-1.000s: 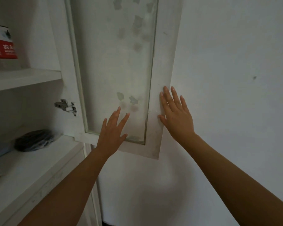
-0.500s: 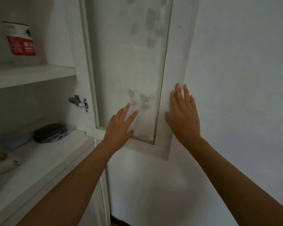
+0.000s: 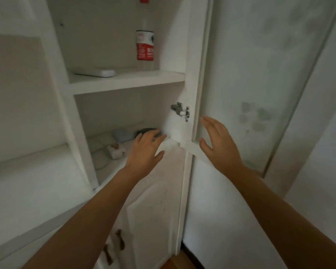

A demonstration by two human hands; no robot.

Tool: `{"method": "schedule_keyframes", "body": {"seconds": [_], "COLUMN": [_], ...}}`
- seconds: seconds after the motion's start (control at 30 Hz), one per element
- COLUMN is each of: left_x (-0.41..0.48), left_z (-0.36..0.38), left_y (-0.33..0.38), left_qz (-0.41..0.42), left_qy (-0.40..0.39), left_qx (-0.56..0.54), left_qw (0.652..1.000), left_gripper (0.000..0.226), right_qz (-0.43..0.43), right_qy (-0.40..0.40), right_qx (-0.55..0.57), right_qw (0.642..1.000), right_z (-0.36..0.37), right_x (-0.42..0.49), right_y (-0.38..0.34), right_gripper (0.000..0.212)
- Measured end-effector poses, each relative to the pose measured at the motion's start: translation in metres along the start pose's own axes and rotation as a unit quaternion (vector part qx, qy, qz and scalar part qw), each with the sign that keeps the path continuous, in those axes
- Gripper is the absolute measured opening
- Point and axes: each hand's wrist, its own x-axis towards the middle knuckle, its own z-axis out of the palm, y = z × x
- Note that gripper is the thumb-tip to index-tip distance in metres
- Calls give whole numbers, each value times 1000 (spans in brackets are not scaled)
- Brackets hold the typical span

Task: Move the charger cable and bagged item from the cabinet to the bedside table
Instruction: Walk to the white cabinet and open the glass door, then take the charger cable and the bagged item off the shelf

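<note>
White paint covers the cabinet (image 3: 77, 121), which has two open shelves in view. On the upper shelf (image 3: 124, 82) stand two things: one clear bottle (image 3: 145, 47) with a red and white label at the far right, and one flat white object (image 3: 97, 72) lying to the left of it. On the lower shelf (image 3: 114, 168) I count four things. One thin white charger cable (image 3: 98, 149) curls at the near left. One small white packet (image 3: 115, 151) with brown marks lies just beside the cable. One pale blue item (image 3: 122, 134) sits behind the packet. One dark bagged item (image 3: 146, 130) lies at the far right; it is blurred, so the wrapping is hard to judge.

One glass door (image 3: 241, 74) stands open on the right, on one metal hinge (image 3: 179, 111). Below the shelves is a closed lower door (image 3: 153, 210) with two dark handles (image 3: 120, 239).

Both hands are empty. The left hand (image 3: 146, 150) reaches over the lower shelf with straight, slightly spread fingers, the tips right at the dark bagged item; I cannot tell if they touch it. The right hand (image 3: 216, 140) is flat and wide open, fingers together, in front of the bottom near corner of the glass door; contact is not clear.
</note>
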Motion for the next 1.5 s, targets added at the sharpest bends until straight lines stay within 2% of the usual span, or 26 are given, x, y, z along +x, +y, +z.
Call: {"method": "schedule_keyframes", "body": {"seconds": [0.23, 0.37, 0.6, 0.93, 1.1, 1.5], "left_x": [-60, -80, -101, -87, -78, -54], "left_z": [-34, -35, -21, 7, 27, 59], "left_y": [-34, -28, -4, -8, -35, -71], "left_qz": [-70, -104, -177, -239, -264, -304], "left_qy": [1, -5, -29, -73, -87, -37], "left_qx": [59, 85, 88, 72, 75, 64], "left_qw": [996, 991, 980, 966, 958, 950], "left_gripper": [36, 38, 39, 43, 44, 37], "right_qz": [-34, -48, -24, -9, -26, -41], "right_qy": [-85, -115, -144, -170, -219, -268], "right_qx": [82, 113, 159, 171, 175, 193], "right_qw": [992, 986, 976, 970, 960, 943], "right_z": [53, 63, 66, 94, 135, 199], "right_x": [-8, -21, -42, -35, -12, 32], "right_y": [-30, -27, -6, 15, 15, 28], "right_gripper": [49, 46, 44, 41, 41, 41]}}
